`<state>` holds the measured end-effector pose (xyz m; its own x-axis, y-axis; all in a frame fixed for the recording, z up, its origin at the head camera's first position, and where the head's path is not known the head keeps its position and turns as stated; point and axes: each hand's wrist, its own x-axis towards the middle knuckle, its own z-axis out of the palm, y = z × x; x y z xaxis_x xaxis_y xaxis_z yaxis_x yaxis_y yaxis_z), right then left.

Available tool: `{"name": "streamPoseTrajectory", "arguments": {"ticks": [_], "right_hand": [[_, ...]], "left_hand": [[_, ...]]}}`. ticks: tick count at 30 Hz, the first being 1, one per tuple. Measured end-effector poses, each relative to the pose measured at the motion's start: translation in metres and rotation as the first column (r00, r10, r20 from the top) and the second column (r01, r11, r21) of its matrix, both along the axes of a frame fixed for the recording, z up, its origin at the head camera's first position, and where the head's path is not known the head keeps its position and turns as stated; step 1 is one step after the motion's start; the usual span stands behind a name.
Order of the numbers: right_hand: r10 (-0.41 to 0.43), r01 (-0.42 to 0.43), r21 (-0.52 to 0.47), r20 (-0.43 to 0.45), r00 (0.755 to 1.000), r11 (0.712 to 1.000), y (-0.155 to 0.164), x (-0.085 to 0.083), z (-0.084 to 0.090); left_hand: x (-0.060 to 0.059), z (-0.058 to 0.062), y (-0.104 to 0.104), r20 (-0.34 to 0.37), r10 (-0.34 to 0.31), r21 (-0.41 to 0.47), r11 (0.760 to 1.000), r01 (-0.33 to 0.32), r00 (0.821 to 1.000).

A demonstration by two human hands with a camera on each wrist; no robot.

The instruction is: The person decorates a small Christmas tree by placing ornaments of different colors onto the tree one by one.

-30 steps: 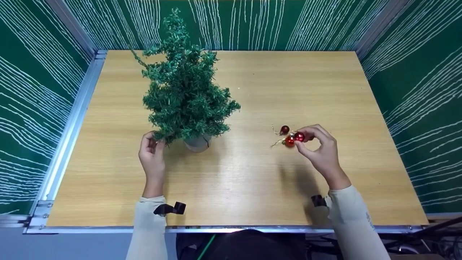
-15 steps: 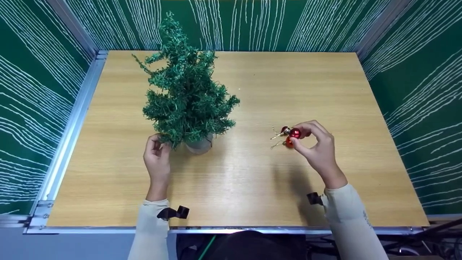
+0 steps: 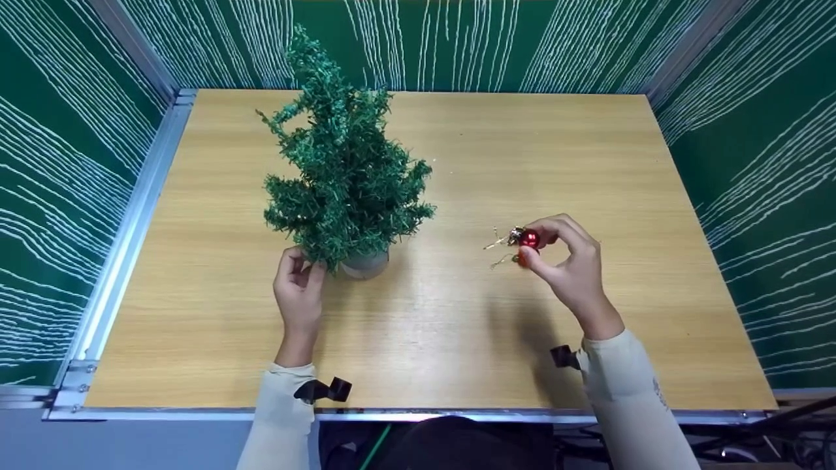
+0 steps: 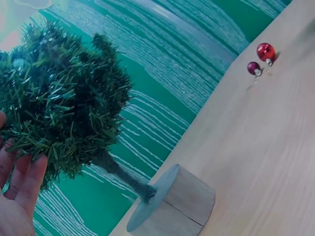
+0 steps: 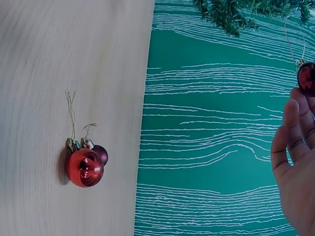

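A small green artificial Christmas tree [image 3: 346,170] stands on the left part of the table, on a pale round base [image 3: 367,264]. My left hand [image 3: 300,287] grips a low branch at its front left; foliage hides some fingertips. In the left wrist view, fingers [image 4: 32,179] lie against the needles. My right hand [image 3: 568,267] pinches a shiny red bauble [image 3: 530,238] between thumb and forefinger, above the table. Below it lie a red bauble [image 5: 84,168] and a smaller dark red bauble [image 5: 101,155], both with gold loops, partly hidden in the head view.
The wooden table [image 3: 424,352] has green panels [image 3: 457,46] with white wavy lines at the back and sides. A metal rail [image 3: 130,222] runs along the left edge. Black wrist bands [image 3: 323,390] stick out from both sleeves.
My left hand has moved right and the tree has turned with it, its top leaning differently. The right hand has lifted its bauble slightly and shifted left over the two others.
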<state>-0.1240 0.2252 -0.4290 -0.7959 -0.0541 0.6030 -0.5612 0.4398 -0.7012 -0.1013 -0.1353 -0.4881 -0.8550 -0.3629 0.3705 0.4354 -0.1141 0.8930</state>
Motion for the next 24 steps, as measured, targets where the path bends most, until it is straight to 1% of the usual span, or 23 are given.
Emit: {"name": "streamPoseTrajectory", "arguments": {"ticks": [6, 11, 16, 20, 22, 24], "right_hand": [[0.010, -0.010, -0.016, -0.010, 1.000, 1.000, -0.008, 0.006, 0.013], [0.017, -0.017, -0.019, -0.014, 1.000, 1.000, -0.013, 0.008, 0.018], [0.021, -0.021, -0.029, -0.021, 1.000, 0.999, -0.015, 0.009, 0.020], [0.029, -0.029, -0.029, -0.026, 0.999, 0.999, -0.016, 0.009, 0.020], [0.032, -0.033, -0.027, -0.027, 0.999, 0.999, -0.016, 0.009, 0.020], [0.032, -0.032, -0.026, -0.027, 0.999, 0.999, -0.016, 0.009, 0.019]], "left_hand": [[0.003, -0.001, 0.007, -0.021, -0.035, -0.012, 0.999, 0.034, 0.999], [0.005, -0.003, 0.012, -0.023, -0.054, -0.007, 0.999, 0.054, 0.998], [0.008, -0.004, 0.016, -0.003, -0.072, -0.051, 0.996, 0.072, 0.997], [0.010, -0.004, 0.020, 0.006, -0.071, -0.093, 0.993, 0.071, 0.997], [0.010, -0.003, 0.022, 0.010, -0.060, -0.112, 0.992, 0.061, 0.998], [0.011, -0.001, 0.025, 0.015, -0.056, -0.118, 0.991, 0.057, 0.998]]}}
